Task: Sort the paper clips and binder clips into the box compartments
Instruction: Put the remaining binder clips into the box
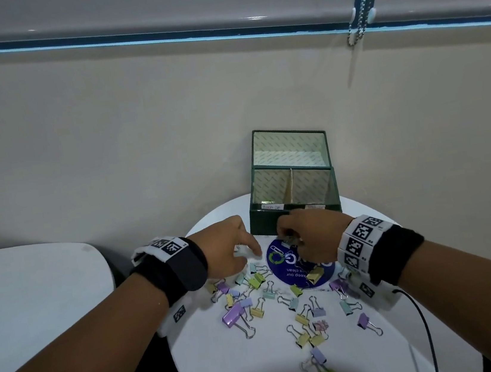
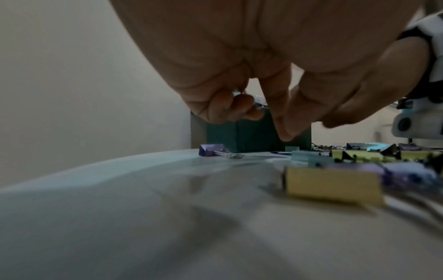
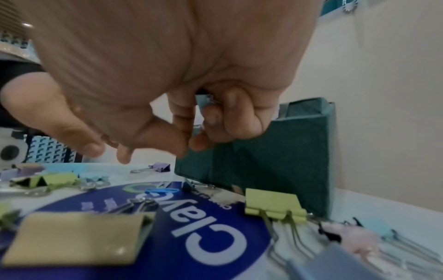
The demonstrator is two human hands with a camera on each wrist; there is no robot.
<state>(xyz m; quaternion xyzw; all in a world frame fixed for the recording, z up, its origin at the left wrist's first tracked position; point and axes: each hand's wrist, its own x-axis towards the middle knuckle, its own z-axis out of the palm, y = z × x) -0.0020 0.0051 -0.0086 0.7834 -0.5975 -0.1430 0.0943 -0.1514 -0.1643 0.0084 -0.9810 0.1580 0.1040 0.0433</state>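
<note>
A green box with its lid up and a divider between two compartments stands at the back of the round white table. My left hand hovers left of the box front. In the left wrist view its outer fingers curl round small shiny metal clips, apparently paper clips, while the index finger points down. My right hand is just in front of the box. In the right wrist view its curled fingers hold a light blue binder clip. Several pastel binder clips lie scattered nearer me.
A blue round sticker lies in front of the box with a blue paper clip on it. A beige wall rises right behind the box. Another white table stands to the left. A black cable runs along the table's right edge.
</note>
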